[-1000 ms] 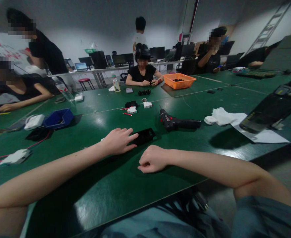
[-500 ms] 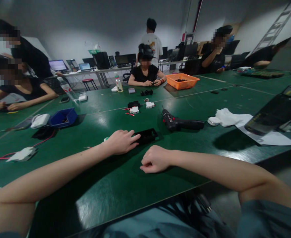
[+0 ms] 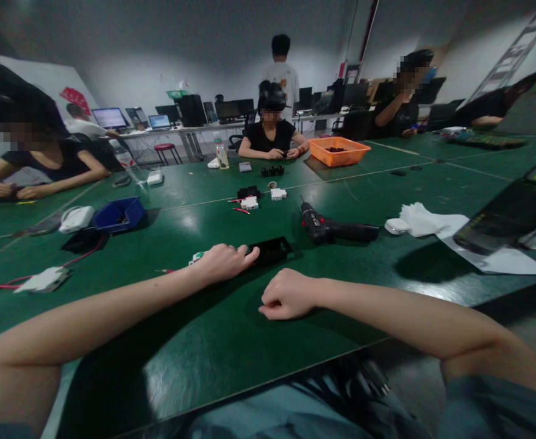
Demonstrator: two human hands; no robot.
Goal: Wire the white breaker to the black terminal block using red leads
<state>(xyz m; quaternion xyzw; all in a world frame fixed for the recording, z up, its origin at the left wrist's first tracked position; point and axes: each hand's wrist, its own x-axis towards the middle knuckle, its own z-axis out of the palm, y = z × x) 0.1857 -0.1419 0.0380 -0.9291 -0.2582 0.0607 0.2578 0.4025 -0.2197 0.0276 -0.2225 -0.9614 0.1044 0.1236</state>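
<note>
My left hand [image 3: 224, 262] lies palm down on the green table [image 3: 231, 341], fingers stretched out, its fingertips touching the near end of a flat black tray-like part [image 3: 272, 249]. A small white and green piece [image 3: 196, 257] peeks out just left of that hand. My right hand [image 3: 286, 294] rests on the table closer to me, curled into a loose fist; nothing shows in it. A black cordless screwdriver [image 3: 336, 230] lies on its side beyond and to the right of both hands.
Other people sit around the table: one at far left, one opposite near an orange basket [image 3: 337, 150]. A blue bin [image 3: 120, 214], white parts with red wires [image 3: 43, 280], small white and black parts [image 3: 250, 199], white cloth [image 3: 421, 219] and a black device on paper [image 3: 508, 216] lie around.
My left fingers have curled slightly on the black part. The view has shifted a little; the standing person at the back has moved. My right hand is unchanged.
</note>
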